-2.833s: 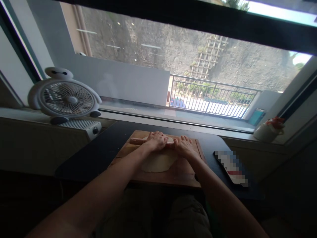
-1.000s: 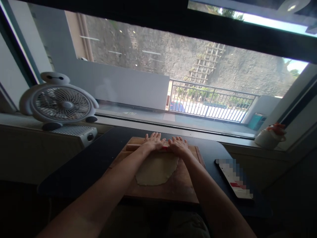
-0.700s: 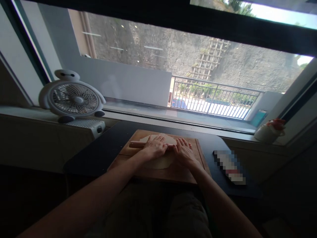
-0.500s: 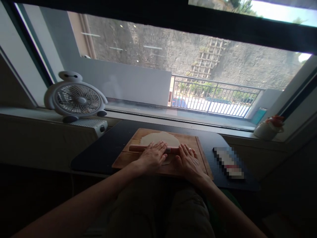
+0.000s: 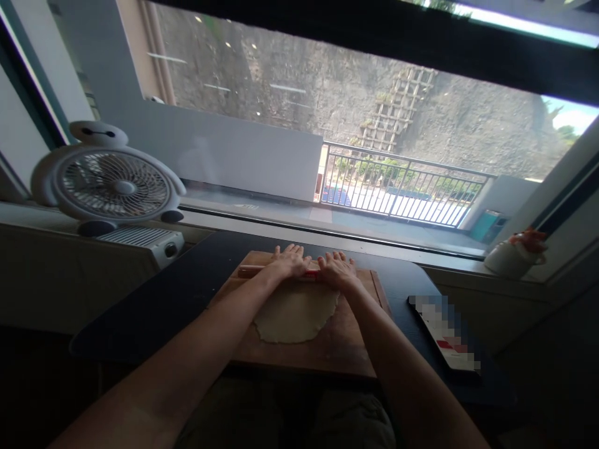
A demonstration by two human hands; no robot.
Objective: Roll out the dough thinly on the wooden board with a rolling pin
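Note:
A flat, pale sheet of dough (image 5: 296, 315) with a ragged edge lies on a wooden board (image 5: 352, 340). Across the dough's far edge lies a wooden rolling pin (image 5: 251, 271), with a red part showing between my hands. My left hand (image 5: 292, 260) rests flat on top of the pin, fingers stretched forward. Beside it, my right hand (image 5: 337, 268) also presses on the pin, with its fingers spread out. My palms and forearms cover much of the pin and some of the dough and board.
The board is on a dark table (image 5: 163, 305) by the window. A pixelated phone-like object (image 5: 444, 337) lies to the right. On the left, a white fan (image 5: 122, 187) stands on the sill. A white pot (image 5: 512, 259) stands on the sill at right.
Both hands have pushed the rolling pin away from me, from across the middle of the dough to its far edge. More of the near dough shows. The camera view has shifted.

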